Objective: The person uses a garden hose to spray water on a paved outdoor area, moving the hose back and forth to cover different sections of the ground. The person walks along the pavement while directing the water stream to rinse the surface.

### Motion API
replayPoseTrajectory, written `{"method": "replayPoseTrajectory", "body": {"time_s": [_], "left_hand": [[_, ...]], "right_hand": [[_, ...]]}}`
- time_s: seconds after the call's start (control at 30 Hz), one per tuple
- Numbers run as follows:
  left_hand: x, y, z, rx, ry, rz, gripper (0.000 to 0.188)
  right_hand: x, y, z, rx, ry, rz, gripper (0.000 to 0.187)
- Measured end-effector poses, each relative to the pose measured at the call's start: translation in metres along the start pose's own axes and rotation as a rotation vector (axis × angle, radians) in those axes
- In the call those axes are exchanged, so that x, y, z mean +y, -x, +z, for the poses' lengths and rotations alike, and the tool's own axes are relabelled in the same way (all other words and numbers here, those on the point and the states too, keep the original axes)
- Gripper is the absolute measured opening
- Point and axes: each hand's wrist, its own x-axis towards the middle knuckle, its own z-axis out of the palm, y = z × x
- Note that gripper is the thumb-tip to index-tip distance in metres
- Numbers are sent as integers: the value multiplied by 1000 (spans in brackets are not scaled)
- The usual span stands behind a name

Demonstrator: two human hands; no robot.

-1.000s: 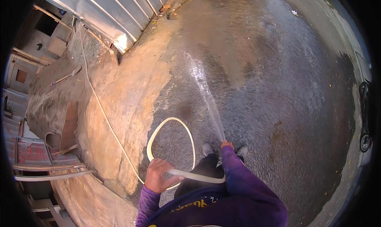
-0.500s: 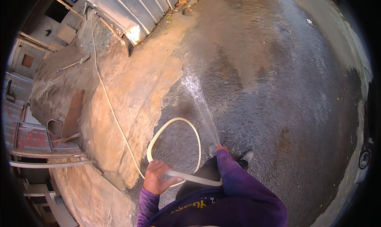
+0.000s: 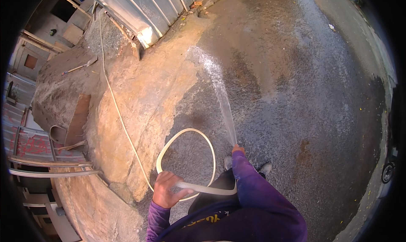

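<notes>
A pale cream hose (image 3: 207, 188) runs across my body, with a loop lying in front of me. My left hand (image 3: 168, 189) is closed around it at the lower middle of the view. Farther ahead, my right hand (image 3: 238, 149) is closed at the hose's outlet end; the sleeve covers part of the wrist and the hose beneath it. From that hand a white water jet (image 3: 223, 98) sprays forward and slightly left. It lands where the wet dark pavement (image 3: 279, 115) meets the dry tan ground (image 3: 135, 85).
The hose stretches left toward a gravel pile (image 3: 101, 35). A shovel (image 3: 80, 66) lies on a dirt mound, near a leaning board (image 3: 78, 119) and a bucket (image 3: 58, 134). A corrugated metal fence (image 3: 146, 7) stands ahead. A vehicle wheel (image 3: 388, 173) shows at the far right.
My right hand has moved slightly forward. The water jet now reaches farther ahead and a little left. My left hand keeps its place on the hose.
</notes>
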Motion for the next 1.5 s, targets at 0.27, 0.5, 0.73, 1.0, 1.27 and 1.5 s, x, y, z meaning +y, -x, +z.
{"method": "replayPoseTrajectory", "body": {"time_s": [0.27, 0.5, 0.73, 1.0, 1.27, 1.5], "left_hand": [[1, -2, 3, -5, 31, 14, 38], [3, -2, 6, -15, 33, 20, 36], [4, -2, 5, -13, 27, 30, 39], [5, 0, 2, -12, 10, 24, 39], [1, 1, 3, -4, 4, 25, 39], [-1, -1, 4, 8, 29, 27, 42]], "right_hand": [[18, -17, 0, 52, -70, -1, 58], [10, -26, -13, 98, -77, -5, 61], [5, -44, -11, 134, -58, -21, 62], [-12, -35, -16, 113, -66, -57, 63], [-9, -32, -14, 90, -8, -77, 62], [1, -32, 2, 13, 66, -53, 63]]}}
